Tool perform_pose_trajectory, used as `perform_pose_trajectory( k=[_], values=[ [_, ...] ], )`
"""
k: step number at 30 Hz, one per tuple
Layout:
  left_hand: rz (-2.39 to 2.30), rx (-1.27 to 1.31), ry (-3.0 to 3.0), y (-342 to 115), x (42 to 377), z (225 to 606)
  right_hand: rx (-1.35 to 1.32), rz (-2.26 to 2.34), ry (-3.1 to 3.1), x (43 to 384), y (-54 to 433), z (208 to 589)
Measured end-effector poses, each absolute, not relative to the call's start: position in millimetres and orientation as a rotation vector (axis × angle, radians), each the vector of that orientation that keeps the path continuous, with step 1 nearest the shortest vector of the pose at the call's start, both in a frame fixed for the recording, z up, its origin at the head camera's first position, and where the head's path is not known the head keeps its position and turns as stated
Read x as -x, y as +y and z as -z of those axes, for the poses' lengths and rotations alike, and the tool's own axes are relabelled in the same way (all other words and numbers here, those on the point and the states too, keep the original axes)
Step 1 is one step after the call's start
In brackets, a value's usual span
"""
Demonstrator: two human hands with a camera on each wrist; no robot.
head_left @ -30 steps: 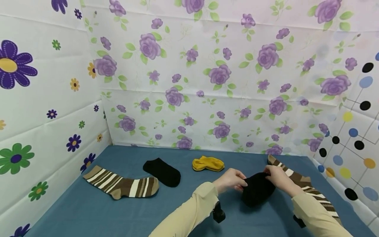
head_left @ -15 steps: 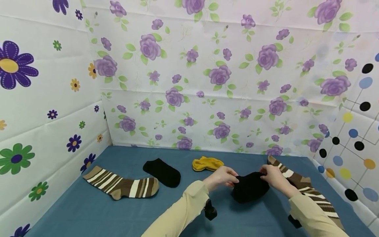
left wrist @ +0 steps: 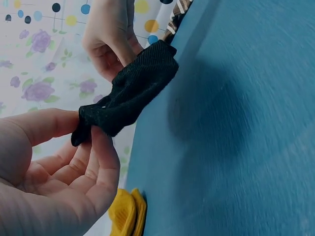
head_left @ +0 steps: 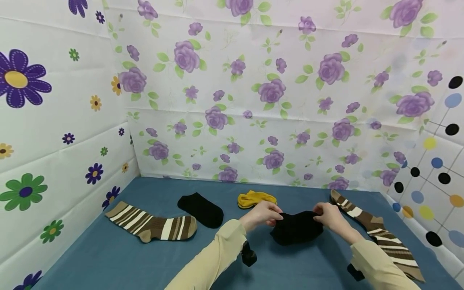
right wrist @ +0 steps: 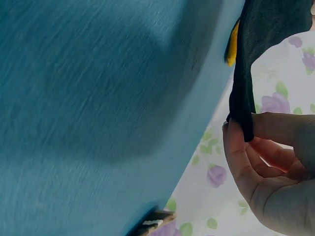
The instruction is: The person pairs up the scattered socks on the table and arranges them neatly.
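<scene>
A black sock [head_left: 298,228] is stretched between both hands above the blue table, its shadow on the cloth below in the left wrist view. My left hand [head_left: 262,214] pinches one end of it between thumb and fingers. At the opposite end my right hand [head_left: 330,216] pinches the sock, thumb against fingertips, as the right wrist view shows. Just behind the left hand lie folded yellow socks [head_left: 255,198]. Beside the right forearm, partly covered by it, are brown striped socks [head_left: 393,245].
On the left of the blue table [head_left: 108,257] lie another brown striped sock [head_left: 154,223] and a second black sock [head_left: 201,210]. Patterned cloth walls [head_left: 217,141] stand at the back and both sides. Dark wrist devices [head_left: 248,254] hang under the sleeves.
Both hands have moved left with the black sock, which now hangs wider and flatter between them. The other socks have stayed in place.
</scene>
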State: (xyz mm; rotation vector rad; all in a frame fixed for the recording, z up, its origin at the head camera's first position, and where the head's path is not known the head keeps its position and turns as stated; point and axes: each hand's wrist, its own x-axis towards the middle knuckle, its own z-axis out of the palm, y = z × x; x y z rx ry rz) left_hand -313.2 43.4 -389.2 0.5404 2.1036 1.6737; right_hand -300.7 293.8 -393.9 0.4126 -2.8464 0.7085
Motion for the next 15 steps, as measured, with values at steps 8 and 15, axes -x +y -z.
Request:
perform_pose_trajectory(
  k=[8, 15],
  values=[
    [-1.672, -0.494, 2.153, 32, 311, 387, -0.404, -0.818, -2.836, 301, 285, 396],
    [-1.696, -0.489, 2.137, 21, 311, 381, -0.395, -0.931, -2.850, 298, 274, 396]
  ],
)
